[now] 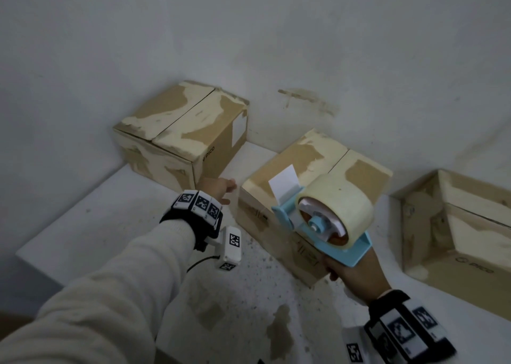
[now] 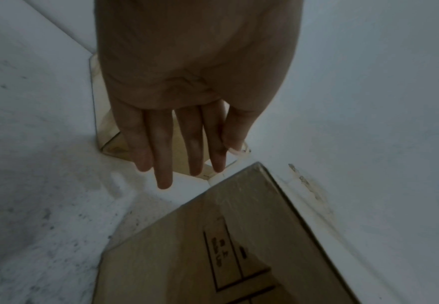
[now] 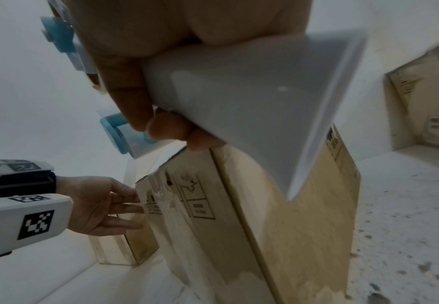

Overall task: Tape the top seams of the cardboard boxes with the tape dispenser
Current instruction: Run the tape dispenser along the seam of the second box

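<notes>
The tape dispenser [image 1: 329,217] is gripped by the right hand [image 1: 356,275] above the middle box [image 1: 304,197], apparently for taping; the left hand [image 1: 221,189], fingers straight, reaches beside it, seemingly for steadying.

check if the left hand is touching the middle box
Cannot tell. In the right wrist view the left hand's fingers run behind the middle box's edge; no view plainly shows contact or a gap.

Three cardboard boxes: one far left [image 1: 181,131], one in the middle [image 1: 304,197], one at the right [image 1: 464,233]. One tape dispenser [image 1: 326,219] carrying one tape roll [image 1: 343,197]. Two hands: left [image 1: 221,189], right [image 1: 356,278].
</notes>
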